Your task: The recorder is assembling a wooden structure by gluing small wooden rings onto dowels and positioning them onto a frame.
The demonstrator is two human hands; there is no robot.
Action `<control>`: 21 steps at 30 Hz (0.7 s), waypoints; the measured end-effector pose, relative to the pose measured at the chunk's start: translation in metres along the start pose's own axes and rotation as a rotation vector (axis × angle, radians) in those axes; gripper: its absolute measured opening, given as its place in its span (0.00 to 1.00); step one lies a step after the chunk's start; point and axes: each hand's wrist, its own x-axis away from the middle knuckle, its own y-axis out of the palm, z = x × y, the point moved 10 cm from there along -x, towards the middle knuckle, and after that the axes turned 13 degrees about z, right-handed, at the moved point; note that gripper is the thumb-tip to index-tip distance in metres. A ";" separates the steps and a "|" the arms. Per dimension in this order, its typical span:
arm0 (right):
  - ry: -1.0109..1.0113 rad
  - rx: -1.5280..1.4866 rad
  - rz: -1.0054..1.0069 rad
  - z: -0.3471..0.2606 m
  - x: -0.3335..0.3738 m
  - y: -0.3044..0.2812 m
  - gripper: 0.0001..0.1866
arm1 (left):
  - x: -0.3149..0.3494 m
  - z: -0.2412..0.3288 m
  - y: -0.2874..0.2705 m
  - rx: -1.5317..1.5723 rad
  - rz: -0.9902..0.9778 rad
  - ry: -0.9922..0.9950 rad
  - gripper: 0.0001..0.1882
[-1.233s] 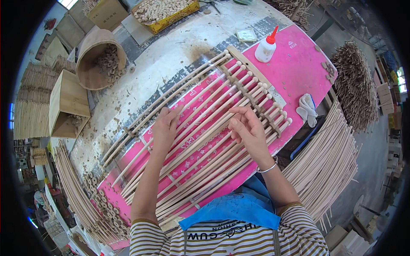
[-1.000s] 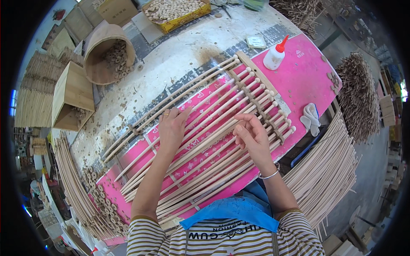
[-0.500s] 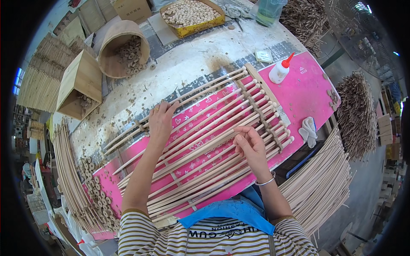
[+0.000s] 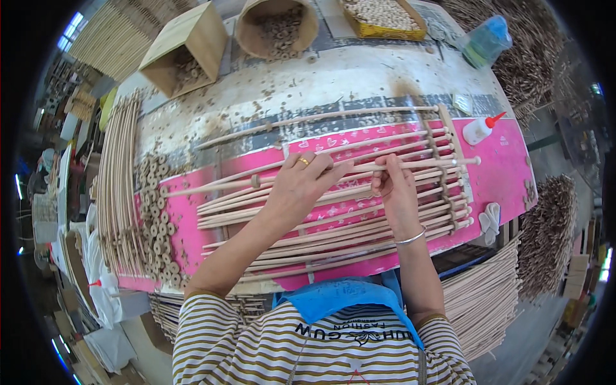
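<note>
A long pale wooden stick (image 4: 420,165) with a ball end lies across both hands, above a row of similar sticks (image 4: 359,191). My left hand (image 4: 298,185) is closed round it, thumb and fingers along the stick. A small wooden ring (image 4: 255,181) sits on the stick, to the left of that hand. Closer to the ball end, my right hand (image 4: 399,196) pinches the same stick, fingers curled. The ball end juts out to the right past the others. A notched wooden rack (image 4: 444,183) spaces the row near its ball ends.
A white glue bottle (image 4: 476,131) with a red tip stands at the right on the pink sheet (image 4: 507,163). Loose wooden rings (image 4: 154,212) and a stick bundle (image 4: 119,186) lie at the left. Behind are a wooden box (image 4: 205,48), a round tub (image 4: 307,38) and a yellow tray (image 4: 385,31) of balls.
The view has shifted, so the bench sits differently. Both hands are now closed on one stick, its ball end drawn out to the right; before, the right hand hovered above the row.
</note>
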 end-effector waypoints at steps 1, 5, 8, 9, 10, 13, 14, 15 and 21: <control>0.003 -0.004 0.066 -0.005 0.006 0.006 0.18 | 0.009 -0.007 -0.015 -0.023 0.058 -0.029 0.30; -0.013 -0.013 0.114 -0.025 -0.001 -0.020 0.19 | 0.044 -0.041 -0.083 -0.158 0.140 -0.186 0.29; -0.035 0.028 0.134 -0.037 0.004 -0.021 0.19 | 0.079 -0.069 -0.084 -0.025 -0.019 -0.355 0.24; -0.039 0.054 0.144 -0.037 0.007 -0.017 0.19 | 0.085 -0.070 -0.084 -0.014 -0.018 -0.345 0.24; -0.027 0.075 0.114 -0.034 0.010 -0.010 0.18 | 0.093 -0.072 -0.079 0.040 -0.039 -0.370 0.21; 0.003 0.140 0.072 -0.015 0.024 0.010 0.19 | 0.091 -0.059 -0.065 0.139 -0.034 -0.389 0.13; 0.039 0.153 0.021 -0.003 0.030 0.021 0.17 | 0.092 -0.055 -0.059 0.230 -0.002 -0.432 0.13; 0.076 0.166 -0.031 0.009 0.037 0.032 0.16 | 0.090 -0.050 -0.054 0.320 0.030 -0.476 0.13; 0.112 0.110 -0.092 0.040 0.063 0.063 0.17 | 0.059 -0.009 -0.030 0.238 0.121 -0.448 0.22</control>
